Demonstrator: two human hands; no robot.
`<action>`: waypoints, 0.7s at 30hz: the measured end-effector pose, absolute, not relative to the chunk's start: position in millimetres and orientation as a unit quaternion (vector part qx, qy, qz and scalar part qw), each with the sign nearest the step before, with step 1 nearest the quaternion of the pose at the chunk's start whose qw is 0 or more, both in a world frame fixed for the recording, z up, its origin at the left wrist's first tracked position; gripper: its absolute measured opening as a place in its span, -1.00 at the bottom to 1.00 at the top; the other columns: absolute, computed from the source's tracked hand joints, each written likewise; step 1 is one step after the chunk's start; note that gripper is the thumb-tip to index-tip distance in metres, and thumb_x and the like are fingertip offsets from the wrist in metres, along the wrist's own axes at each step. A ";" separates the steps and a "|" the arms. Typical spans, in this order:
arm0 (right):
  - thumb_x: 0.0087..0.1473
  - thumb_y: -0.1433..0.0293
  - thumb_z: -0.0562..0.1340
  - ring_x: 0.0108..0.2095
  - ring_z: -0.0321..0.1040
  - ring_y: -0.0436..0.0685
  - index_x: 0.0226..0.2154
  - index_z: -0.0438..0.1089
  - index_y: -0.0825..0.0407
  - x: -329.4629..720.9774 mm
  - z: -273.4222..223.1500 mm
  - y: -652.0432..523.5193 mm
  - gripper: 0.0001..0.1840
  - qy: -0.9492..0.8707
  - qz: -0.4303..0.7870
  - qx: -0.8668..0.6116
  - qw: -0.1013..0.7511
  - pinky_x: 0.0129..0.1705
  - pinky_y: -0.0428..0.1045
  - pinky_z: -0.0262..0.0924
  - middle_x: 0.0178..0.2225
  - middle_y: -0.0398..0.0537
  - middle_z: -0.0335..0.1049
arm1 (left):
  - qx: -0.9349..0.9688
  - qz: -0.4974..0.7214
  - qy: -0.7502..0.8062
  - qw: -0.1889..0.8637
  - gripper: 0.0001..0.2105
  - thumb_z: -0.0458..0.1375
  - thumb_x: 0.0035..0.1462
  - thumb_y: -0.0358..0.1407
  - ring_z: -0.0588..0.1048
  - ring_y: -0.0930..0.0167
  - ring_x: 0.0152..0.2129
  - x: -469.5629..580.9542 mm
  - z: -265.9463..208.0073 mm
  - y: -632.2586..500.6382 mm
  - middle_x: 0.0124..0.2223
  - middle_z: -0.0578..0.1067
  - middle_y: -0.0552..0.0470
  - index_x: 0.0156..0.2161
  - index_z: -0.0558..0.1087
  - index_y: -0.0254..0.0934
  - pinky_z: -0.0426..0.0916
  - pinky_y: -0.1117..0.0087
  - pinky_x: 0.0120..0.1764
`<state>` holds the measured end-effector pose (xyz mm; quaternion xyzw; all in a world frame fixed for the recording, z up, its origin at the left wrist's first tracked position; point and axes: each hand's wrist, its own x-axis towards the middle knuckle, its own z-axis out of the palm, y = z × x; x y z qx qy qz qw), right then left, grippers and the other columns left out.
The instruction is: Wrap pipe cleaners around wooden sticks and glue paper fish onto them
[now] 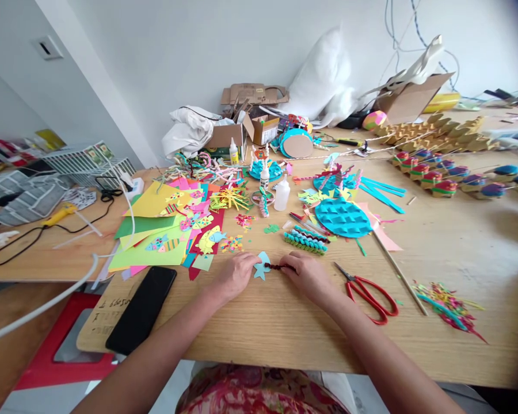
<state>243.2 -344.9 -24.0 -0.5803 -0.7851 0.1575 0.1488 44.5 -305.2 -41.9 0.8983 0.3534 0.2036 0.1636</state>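
Between my hands, just above or on the wooden table, is a light blue paper fish cutout (262, 270). My left hand (237, 275) pinches its left edge. From the right, my right hand (306, 276) grips a dark red twisted pipe cleaner (276, 267), whose left end lies over the fish. Whether the two are joined cannot be made out. Beyond my right hand lie twisted pipe cleaners (304, 241) in blue, green and dark red. Red-handled scissors (371, 294) rest to the right of my right forearm.
Coloured paper sheets (155, 230) with fish cutouts spread at left, near a black phone (144, 307). A blue woven disc (343, 218), a wooden stick (401, 273) and paper shreds (449, 305) lie right. Glue bottles (282, 194) stand behind; painted egg-carton pieces (442, 187) sit farther back.
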 end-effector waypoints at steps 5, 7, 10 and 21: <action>0.04 0.46 0.05 -0.36 0.29 0.05 -0.39 0.39 0.06 243.3 -24.6 -344.9 -0.80 -0.785 0.161 -0.580 0.146 -0.34 -0.10 0.08 -0.41 -0.04 0.35 | 0.922 0.178 0.317 0.136 -0.68 -0.07 0.05 -0.55 0.37 0.43 -0.20 41.1 -48.0 -305.1 -0.17 0.44 -0.01 -0.11 0.34 -0.26 0.27 0.35 -0.11; 0.04 0.46 0.05 -0.36 0.28 0.05 -0.39 0.39 0.06 242.7 -24.6 -344.8 -0.80 -0.786 0.160 -0.580 0.143 -0.34 -0.10 0.08 -0.42 -0.04 0.35 | 0.929 0.166 0.306 0.123 -0.67 -0.06 0.07 -0.54 0.35 0.43 -0.19 40.6 -48.3 -306.2 -0.16 0.42 -0.01 -0.07 0.32 -0.23 0.27 0.37 -0.12; 0.05 0.46 0.05 -0.36 0.28 0.05 -0.39 0.39 0.06 242.1 -25.3 -344.5 -0.80 -0.788 0.152 -0.581 0.136 -0.34 -0.10 0.07 -0.42 -0.04 0.35 | 0.937 0.147 0.297 0.106 -0.67 -0.08 0.10 -0.50 0.33 0.43 -0.21 41.3 -45.9 -308.3 -0.17 0.39 0.00 -0.03 0.29 -0.21 0.26 0.39 -0.15; 0.04 0.47 0.09 -0.28 0.20 0.08 -0.35 0.40 0.03 236.2 -26.5 -346.2 -0.82 -0.801 0.098 -0.569 0.160 -0.25 -0.06 0.05 -0.34 -0.03 0.32 | 0.941 0.123 0.302 0.090 -0.71 -0.09 0.14 -0.42 0.28 0.41 -0.25 45.1 -39.4 -310.7 -0.24 0.36 0.00 -0.06 0.34 -0.20 0.25 0.38 -0.16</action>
